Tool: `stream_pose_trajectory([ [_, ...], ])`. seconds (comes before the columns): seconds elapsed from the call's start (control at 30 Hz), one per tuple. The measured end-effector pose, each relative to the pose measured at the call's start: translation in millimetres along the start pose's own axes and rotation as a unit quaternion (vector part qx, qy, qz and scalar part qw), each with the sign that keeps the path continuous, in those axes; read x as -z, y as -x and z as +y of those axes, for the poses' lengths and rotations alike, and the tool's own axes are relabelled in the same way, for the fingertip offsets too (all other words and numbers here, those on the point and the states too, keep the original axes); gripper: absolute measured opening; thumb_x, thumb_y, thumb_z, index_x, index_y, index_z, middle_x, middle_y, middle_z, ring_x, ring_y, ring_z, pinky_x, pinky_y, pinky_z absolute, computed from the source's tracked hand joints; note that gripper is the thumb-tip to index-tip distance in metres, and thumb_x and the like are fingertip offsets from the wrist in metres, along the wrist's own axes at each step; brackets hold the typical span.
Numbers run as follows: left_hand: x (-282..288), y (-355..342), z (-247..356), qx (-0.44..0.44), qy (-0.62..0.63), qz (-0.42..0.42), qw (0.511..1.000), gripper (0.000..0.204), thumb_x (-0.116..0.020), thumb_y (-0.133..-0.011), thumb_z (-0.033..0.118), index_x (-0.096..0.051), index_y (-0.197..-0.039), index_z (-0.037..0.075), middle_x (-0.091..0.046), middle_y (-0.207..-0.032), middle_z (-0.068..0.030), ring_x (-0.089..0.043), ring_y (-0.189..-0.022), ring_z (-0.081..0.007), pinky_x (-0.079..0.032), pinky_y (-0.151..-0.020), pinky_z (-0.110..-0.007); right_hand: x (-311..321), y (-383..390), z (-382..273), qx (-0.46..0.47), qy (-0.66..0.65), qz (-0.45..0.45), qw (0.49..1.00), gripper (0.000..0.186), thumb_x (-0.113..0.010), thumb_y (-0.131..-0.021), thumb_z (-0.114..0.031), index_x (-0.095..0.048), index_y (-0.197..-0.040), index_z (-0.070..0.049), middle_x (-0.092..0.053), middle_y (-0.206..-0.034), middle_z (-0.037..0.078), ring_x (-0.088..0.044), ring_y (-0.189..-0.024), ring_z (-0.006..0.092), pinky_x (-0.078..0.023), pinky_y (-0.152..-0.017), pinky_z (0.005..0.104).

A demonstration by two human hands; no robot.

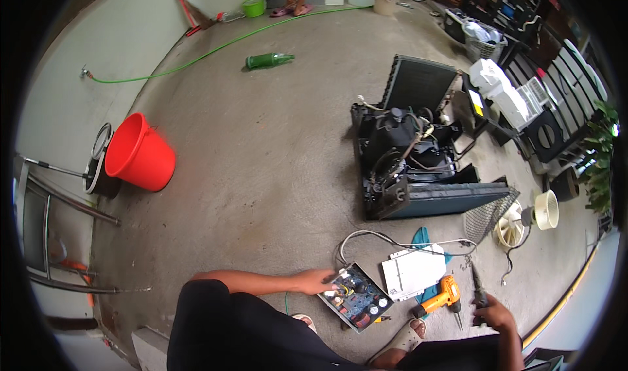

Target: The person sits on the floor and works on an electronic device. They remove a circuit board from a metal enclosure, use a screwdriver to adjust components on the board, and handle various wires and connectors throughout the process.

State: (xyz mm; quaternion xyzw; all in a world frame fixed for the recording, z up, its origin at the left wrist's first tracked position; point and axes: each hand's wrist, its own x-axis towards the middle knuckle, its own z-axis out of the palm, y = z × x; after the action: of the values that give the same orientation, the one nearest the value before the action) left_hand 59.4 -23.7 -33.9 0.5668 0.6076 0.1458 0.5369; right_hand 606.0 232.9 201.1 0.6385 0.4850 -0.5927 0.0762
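Note:
My left hand (pixel 316 281) grips the near-left rim of a shallow metal case with a circuit board (pixel 356 298) inside, tilted between my feet. Grey and black cables loop from it over the floor. In my right hand (pixel 496 314) is a long, dark tool (pixel 479 289); its exact kind is unclear. Between the hands lies an orange-yellow cordless drill (pixel 443 296) with a long bit. Just beyond the drill, a white metal cover plate (pixel 413 271) rests on a teal cloth (pixel 420 237).
Ahead right stands a stripped air-conditioner unit (pixel 409 149) with black fins and compressor. A cream fan wheel (pixel 510 226) sits to its right. At left is a red bucket (pixel 139 154); farther off lie a green bottle (pixel 268 60) and green hose (pixel 222 46). Another person's feet (pixel 292 9) show far back.

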Motion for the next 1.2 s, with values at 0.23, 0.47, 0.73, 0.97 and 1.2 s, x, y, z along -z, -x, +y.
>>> stream_pose_trajectory([
  [0.23, 9.8, -56.3, -43.3, 0.043, 0.285, -0.267, 0.920, 0.074, -0.084, -0.094, 0.036, -0.056, -0.149, -0.005, -0.069, -0.143, -0.0103, -0.064, -0.128, -0.0177, -0.053, -0.110, -0.038, -194.5, 104.1, -58.4, 0.004, -0.376, -0.276, 0.885, 0.052, -0.071, -0.100, -0.004, -0.054, -0.149, 0.000, -0.069, -0.108, 0.012, -0.070, -0.090, 0.0240, -0.060, -0.081, 0.0371],
  [0.47, 7.0, -35.9, 4.8, 0.128, 0.223, -0.067, 0.964, 0.061, -0.080, -0.084, 0.016, -0.067, -0.139, -0.006, -0.074, -0.131, -0.0161, -0.070, -0.118, -0.0237, -0.052, -0.105, -0.036, -210.4, 98.8, -43.6, 0.029, -0.115, -0.222, 0.968, 0.039, -0.070, -0.108, -0.023, -0.064, -0.141, -0.004, -0.077, -0.102, 0.003, -0.061, -0.079, 0.0052, -0.047, -0.069, 0.0234],
  [0.73, -17.2, 9.2, 121.2, 0.101, 0.037, 0.049, 0.993, 0.056, -0.084, -0.083, 0.019, -0.070, -0.132, -0.004, -0.081, -0.109, -0.0177, -0.077, -0.098, -0.0242, -0.059, -0.089, -0.037, -191.3, 88.6, -67.2, 0.041, -0.036, -0.215, 0.975, 0.052, -0.062, -0.100, 0.004, -0.048, -0.151, 0.008, -0.077, -0.120, 0.018, -0.066, -0.070, 0.0139, -0.054, -0.061, 0.0262],
  [0.97, -43.3, 30.1, 156.9, 0.116, -0.022, 0.159, 0.980, 0.069, -0.084, -0.084, 0.025, -0.062, -0.147, 0.004, -0.079, -0.121, -0.0195, -0.076, -0.112, -0.0328, -0.058, -0.098, -0.043, -195.2, 63.2, -44.6, -0.125, -0.287, -0.427, 0.848, 0.084, -0.048, -0.091, 0.012, -0.021, -0.169, 0.001, -0.052, -0.148, 0.046, -0.075, -0.116, 0.0486, -0.064, -0.105, 0.0508],
  [1.2, -29.1, 32.9, 171.4, 0.082, 0.085, 0.103, 0.988, 0.063, -0.070, -0.098, 0.014, -0.051, -0.158, 0.021, -0.080, -0.107, -0.0149, -0.077, -0.099, -0.0246, -0.059, -0.089, -0.040, -177.4, 31.6, -46.5, -0.225, -0.311, -0.460, 0.800, 0.081, -0.047, -0.090, 0.006, -0.024, -0.167, 0.001, -0.046, -0.152, 0.051, -0.070, -0.122, 0.0564, -0.057, -0.112, 0.0598],
])
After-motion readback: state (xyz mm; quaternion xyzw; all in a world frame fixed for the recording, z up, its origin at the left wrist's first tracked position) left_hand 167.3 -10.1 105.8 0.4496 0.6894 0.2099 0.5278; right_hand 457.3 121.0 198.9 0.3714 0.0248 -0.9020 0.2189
